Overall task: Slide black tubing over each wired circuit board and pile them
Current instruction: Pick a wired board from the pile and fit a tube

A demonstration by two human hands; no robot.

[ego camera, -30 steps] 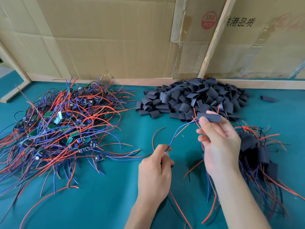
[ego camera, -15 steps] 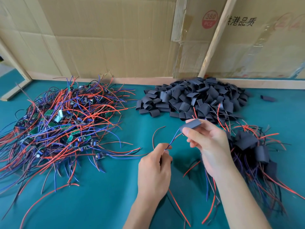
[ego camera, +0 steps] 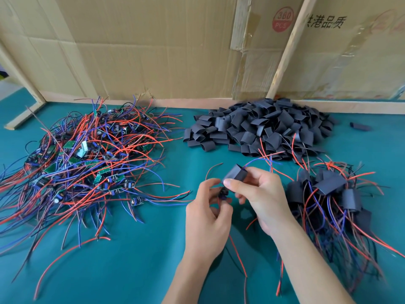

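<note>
Fingers (ego camera: 237, 184) of the right hand (ego camera: 263, 200) pinch one tube (ego camera: 234, 174); three heaps surround.

Black tube over a wired board, mid-table, among three piles.

A short black tubing piece (ego camera: 233, 172) is held tilted above the table's middle, blue and red wires (ego camera: 260, 160) running out of its far end; the small circuit board (ego camera: 223, 192) just below it is mostly hidden. Bare wired boards (ego camera: 87, 163) lie in a tangled heap toward the left edge, loose flattened tubing pieces (ego camera: 258, 128) are heaped at the back edge, and sleeved boards (ego camera: 328, 194) are piled at the right.
</note>
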